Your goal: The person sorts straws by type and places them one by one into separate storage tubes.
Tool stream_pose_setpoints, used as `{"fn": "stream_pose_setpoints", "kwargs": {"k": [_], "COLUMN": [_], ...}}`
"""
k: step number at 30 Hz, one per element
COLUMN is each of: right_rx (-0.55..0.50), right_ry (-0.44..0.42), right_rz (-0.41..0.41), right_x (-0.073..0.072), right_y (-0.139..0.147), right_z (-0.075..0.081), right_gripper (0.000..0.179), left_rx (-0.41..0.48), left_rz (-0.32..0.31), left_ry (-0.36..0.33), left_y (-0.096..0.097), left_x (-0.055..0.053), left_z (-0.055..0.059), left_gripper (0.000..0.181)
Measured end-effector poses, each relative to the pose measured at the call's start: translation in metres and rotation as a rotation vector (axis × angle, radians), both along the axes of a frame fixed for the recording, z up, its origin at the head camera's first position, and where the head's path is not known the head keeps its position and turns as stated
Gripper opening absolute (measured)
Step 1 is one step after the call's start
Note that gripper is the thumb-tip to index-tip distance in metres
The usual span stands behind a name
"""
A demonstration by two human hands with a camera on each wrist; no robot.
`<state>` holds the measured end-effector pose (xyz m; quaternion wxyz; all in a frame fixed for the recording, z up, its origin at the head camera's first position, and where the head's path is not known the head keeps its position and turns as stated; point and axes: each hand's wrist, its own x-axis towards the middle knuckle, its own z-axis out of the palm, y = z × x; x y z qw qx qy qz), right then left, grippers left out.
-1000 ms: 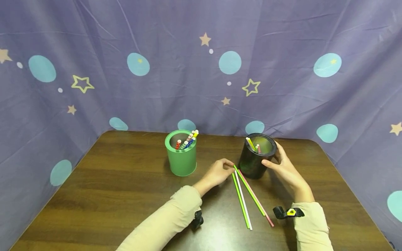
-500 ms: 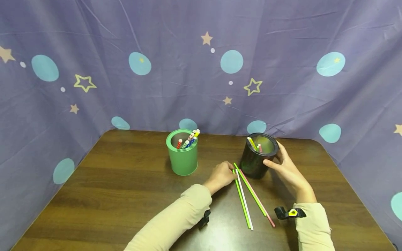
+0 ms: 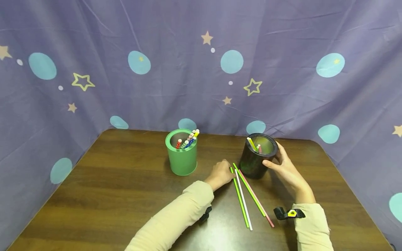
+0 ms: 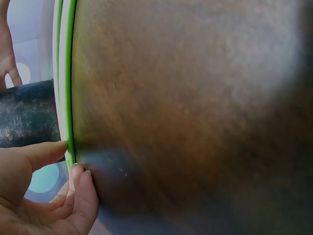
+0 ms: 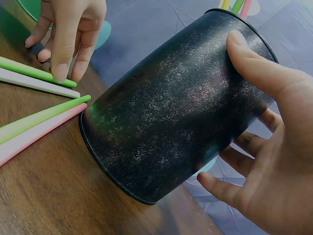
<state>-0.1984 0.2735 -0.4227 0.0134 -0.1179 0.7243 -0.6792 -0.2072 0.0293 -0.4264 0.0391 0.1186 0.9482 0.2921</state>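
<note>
My left hand (image 3: 221,174) pinches the top end of the leftmost green straw (image 3: 239,198) between thumb and fingertips; the left wrist view shows the thumb (image 4: 49,152) against it. Beside that straw lies a white straw (image 3: 243,200). Farther right, another green straw (image 3: 251,193) lies along a pink straw (image 3: 267,218). My right hand (image 3: 287,169) grips the black can (image 3: 253,164), its thumb (image 5: 252,61) on the near side and its fingers around the far side. Yellow, green and pink straws (image 3: 252,143) stand in the can.
A green can (image 3: 182,162) stands left of my left hand, with several patterned, white-ended straws (image 3: 188,141) leaning inside. All rests on a brown wooden table (image 3: 103,195). A purple curtain (image 3: 176,69) hangs behind and at the sides.
My left hand has moved from the top of the right-hand green straw to the leftmost one, whose top end has shifted slightly left. My right hand stays on the black can.
</note>
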Motion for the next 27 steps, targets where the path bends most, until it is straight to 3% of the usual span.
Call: {"fn": "stream_pose_setpoints", "kwargs": {"k": [14, 22, 27], "right_rx": [0.023, 0.035, 0.031], "right_ry": [-0.015, -0.001, -0.007], "right_rz": [-0.006, -0.018, -0.009], "right_x": [0.003, 0.001, 0.001], "right_y": [-0.002, -0.001, 0.001], "right_z": [-0.004, -0.002, 0.0], "right_gripper": [0.081, 0.08, 0.082], "left_rx": [-0.267, -0.205, -0.098], "left_rz": [0.005, 0.015, 0.031], "left_ry": [-0.078, -0.084, -0.114], "left_y": [0.001, -0.005, -0.008], "left_x": [-0.003, -0.007, -0.008], "left_z": [0.011, 0.012, 0.012], "left_gripper": [0.032, 0.041, 0.041]}}
